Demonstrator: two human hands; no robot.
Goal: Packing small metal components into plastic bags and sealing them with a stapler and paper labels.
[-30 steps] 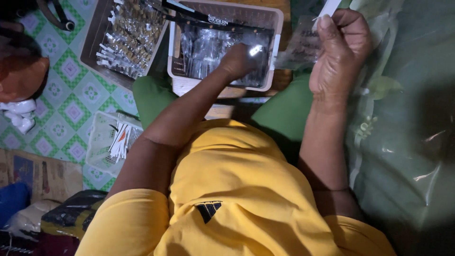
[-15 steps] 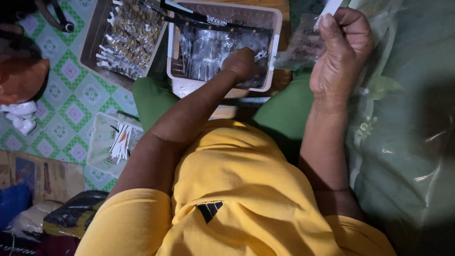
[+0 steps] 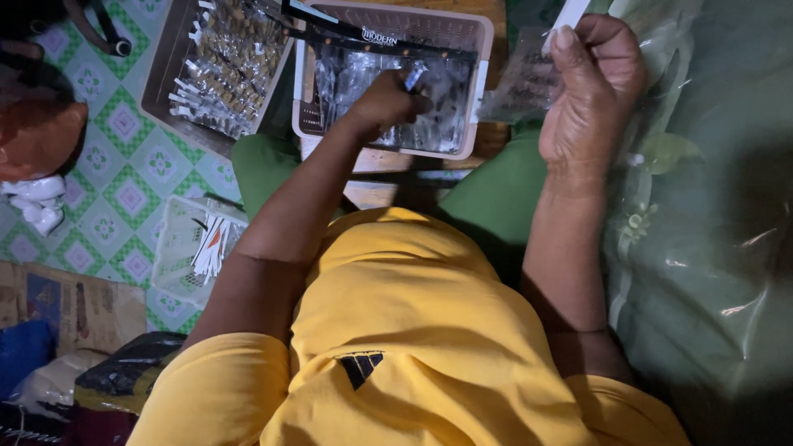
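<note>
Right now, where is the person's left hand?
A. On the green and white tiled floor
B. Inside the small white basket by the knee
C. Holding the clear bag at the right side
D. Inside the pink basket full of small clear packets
D: the left hand reaches into the pink basket, its fingers down among the small clear packets, while the right hand holds a clear bag beside the basket.

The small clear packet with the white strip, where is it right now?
In the head view it is at the top right, pinched in the right hand, just right of the pale basket where the left hand reaches.
</note>
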